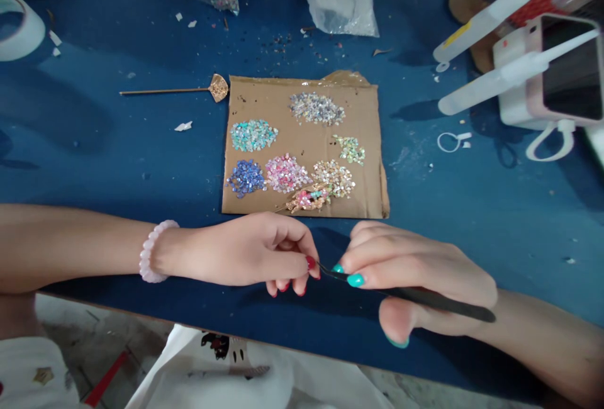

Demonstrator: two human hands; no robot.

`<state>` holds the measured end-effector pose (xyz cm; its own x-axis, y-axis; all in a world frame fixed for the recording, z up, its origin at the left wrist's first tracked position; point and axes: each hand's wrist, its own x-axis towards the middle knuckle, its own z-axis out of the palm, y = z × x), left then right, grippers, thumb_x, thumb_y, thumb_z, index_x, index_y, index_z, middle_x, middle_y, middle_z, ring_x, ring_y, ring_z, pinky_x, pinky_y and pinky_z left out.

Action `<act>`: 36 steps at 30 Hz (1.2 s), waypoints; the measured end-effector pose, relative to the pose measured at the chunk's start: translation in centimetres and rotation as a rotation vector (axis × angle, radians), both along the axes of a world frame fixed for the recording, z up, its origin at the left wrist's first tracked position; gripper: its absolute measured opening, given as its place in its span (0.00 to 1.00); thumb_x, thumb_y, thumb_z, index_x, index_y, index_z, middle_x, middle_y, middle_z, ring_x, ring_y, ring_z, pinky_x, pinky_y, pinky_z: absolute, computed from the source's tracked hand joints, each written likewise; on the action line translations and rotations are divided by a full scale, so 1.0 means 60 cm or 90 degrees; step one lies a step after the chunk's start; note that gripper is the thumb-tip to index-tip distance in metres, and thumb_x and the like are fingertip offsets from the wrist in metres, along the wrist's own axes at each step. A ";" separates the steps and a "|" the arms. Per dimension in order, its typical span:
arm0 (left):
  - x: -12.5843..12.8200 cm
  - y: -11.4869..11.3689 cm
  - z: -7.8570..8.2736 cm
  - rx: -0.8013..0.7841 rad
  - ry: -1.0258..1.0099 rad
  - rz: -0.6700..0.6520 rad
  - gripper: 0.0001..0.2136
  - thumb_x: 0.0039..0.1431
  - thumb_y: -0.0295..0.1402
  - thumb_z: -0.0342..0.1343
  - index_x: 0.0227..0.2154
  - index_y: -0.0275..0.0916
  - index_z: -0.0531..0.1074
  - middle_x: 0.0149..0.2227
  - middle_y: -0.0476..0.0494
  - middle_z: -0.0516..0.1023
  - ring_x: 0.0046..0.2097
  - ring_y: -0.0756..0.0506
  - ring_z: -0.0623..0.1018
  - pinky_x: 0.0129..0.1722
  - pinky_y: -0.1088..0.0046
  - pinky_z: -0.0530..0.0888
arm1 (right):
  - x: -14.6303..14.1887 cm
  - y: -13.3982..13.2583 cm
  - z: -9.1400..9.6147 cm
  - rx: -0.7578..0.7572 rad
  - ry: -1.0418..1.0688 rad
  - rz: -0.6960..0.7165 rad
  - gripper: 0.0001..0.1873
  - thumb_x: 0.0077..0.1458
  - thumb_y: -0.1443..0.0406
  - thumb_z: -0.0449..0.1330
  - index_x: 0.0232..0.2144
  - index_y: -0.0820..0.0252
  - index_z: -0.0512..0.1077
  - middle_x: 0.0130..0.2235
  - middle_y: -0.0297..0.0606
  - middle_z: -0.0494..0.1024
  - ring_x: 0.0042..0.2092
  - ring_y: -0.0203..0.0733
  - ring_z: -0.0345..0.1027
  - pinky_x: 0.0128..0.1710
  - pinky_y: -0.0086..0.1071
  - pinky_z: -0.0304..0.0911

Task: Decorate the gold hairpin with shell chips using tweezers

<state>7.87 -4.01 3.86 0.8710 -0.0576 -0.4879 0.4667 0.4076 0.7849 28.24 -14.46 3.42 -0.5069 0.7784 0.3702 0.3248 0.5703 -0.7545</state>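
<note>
My right hand (415, 277) grips black tweezers (425, 299), their tip pointing left at my left hand's fingertips. My left hand (255, 252), with a pink bead bracelet (151, 252) on the wrist, is pinched closed around something too small to make out, where the tweezer tip meets it. Just beyond both hands a gold hairpin ornament (309, 198) with coloured bits lies at the near edge of a cardboard sheet (368, 113). The cardboard carries several small heaps of shell chips: blue (245, 177), pink (285, 173), turquoise (253, 134), silvery (316, 108).
A gold hair stick (179, 90) lies left of the cardboard on the blue table (94, 145). Plastic bags (340, 3) sit at the back. White glue tubes (509, 72) and a pink device (552, 75) stand at right. A tape roll (21, 31) is far left.
</note>
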 end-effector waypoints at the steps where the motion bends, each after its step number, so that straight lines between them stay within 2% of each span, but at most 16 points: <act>1: 0.001 0.000 0.001 -0.001 0.003 0.002 0.05 0.59 0.23 0.48 0.30 0.36 0.67 0.25 0.56 0.71 0.25 0.57 0.69 0.25 0.85 0.68 | 0.000 0.000 0.000 -0.003 0.003 0.000 0.12 0.59 0.57 0.56 0.36 0.62 0.66 0.32 0.44 0.78 0.33 0.36 0.73 0.38 0.33 0.71; 4: 0.001 0.000 0.002 -0.006 0.008 0.009 0.06 0.60 0.23 0.48 0.29 0.36 0.66 0.25 0.56 0.70 0.25 0.57 0.69 0.25 0.86 0.68 | 0.000 -0.002 -0.002 -0.027 0.039 -0.008 0.12 0.58 0.58 0.57 0.36 0.62 0.69 0.33 0.45 0.79 0.33 0.37 0.74 0.37 0.34 0.71; 6: 0.000 0.000 0.002 -0.008 0.006 0.010 0.06 0.60 0.24 0.48 0.29 0.37 0.66 0.26 0.55 0.70 0.25 0.57 0.69 0.25 0.86 0.69 | -0.001 -0.007 -0.008 -0.080 0.115 -0.039 0.12 0.56 0.58 0.59 0.36 0.62 0.71 0.33 0.43 0.79 0.33 0.37 0.74 0.36 0.34 0.71; 11: -0.003 0.002 0.002 0.012 0.018 -0.008 0.05 0.60 0.27 0.48 0.30 0.37 0.67 0.27 0.55 0.71 0.25 0.57 0.69 0.26 0.85 0.68 | -0.007 -0.018 -0.031 -0.365 0.434 -0.183 0.14 0.55 0.52 0.58 0.35 0.54 0.76 0.32 0.35 0.79 0.28 0.36 0.73 0.25 0.30 0.70; 13: -0.003 0.003 0.003 0.013 0.025 -0.011 0.05 0.61 0.29 0.49 0.30 0.36 0.67 0.27 0.55 0.71 0.25 0.57 0.69 0.26 0.84 0.68 | -0.009 -0.016 -0.035 -0.424 0.505 -0.206 0.16 0.53 0.50 0.58 0.32 0.53 0.77 0.30 0.34 0.80 0.27 0.36 0.73 0.21 0.28 0.68; 19: 0.000 0.004 0.007 0.006 0.032 -0.014 0.06 0.62 0.30 0.49 0.30 0.36 0.66 0.26 0.54 0.70 0.25 0.56 0.68 0.26 0.83 0.67 | -0.013 -0.008 -0.034 -0.451 0.549 -0.216 0.17 0.50 0.49 0.60 0.30 0.54 0.78 0.27 0.34 0.80 0.23 0.35 0.72 0.21 0.29 0.70; 25: 0.001 0.003 0.004 -0.021 0.016 0.006 0.05 0.63 0.29 0.49 0.33 0.37 0.67 0.27 0.54 0.70 0.26 0.56 0.69 0.26 0.83 0.67 | -0.015 -0.013 -0.038 -0.463 0.557 -0.201 0.19 0.50 0.48 0.60 0.30 0.56 0.78 0.25 0.34 0.78 0.25 0.36 0.72 0.22 0.28 0.69; 30: 0.000 0.006 0.000 -0.041 -0.003 0.016 0.04 0.64 0.29 0.49 0.35 0.37 0.67 0.29 0.54 0.70 0.27 0.56 0.69 0.28 0.82 0.68 | -0.013 -0.016 -0.040 -0.493 0.520 -0.153 0.18 0.51 0.50 0.60 0.33 0.56 0.77 0.30 0.33 0.79 0.29 0.35 0.74 0.28 0.27 0.71; 36: 0.001 0.009 0.003 -0.053 0.012 0.014 0.04 0.63 0.28 0.50 0.33 0.37 0.67 0.29 0.55 0.70 0.28 0.57 0.69 0.29 0.83 0.68 | -0.013 -0.018 -0.040 -0.503 0.491 -0.122 0.16 0.52 0.51 0.60 0.36 0.54 0.76 0.33 0.31 0.79 0.33 0.33 0.74 0.32 0.25 0.71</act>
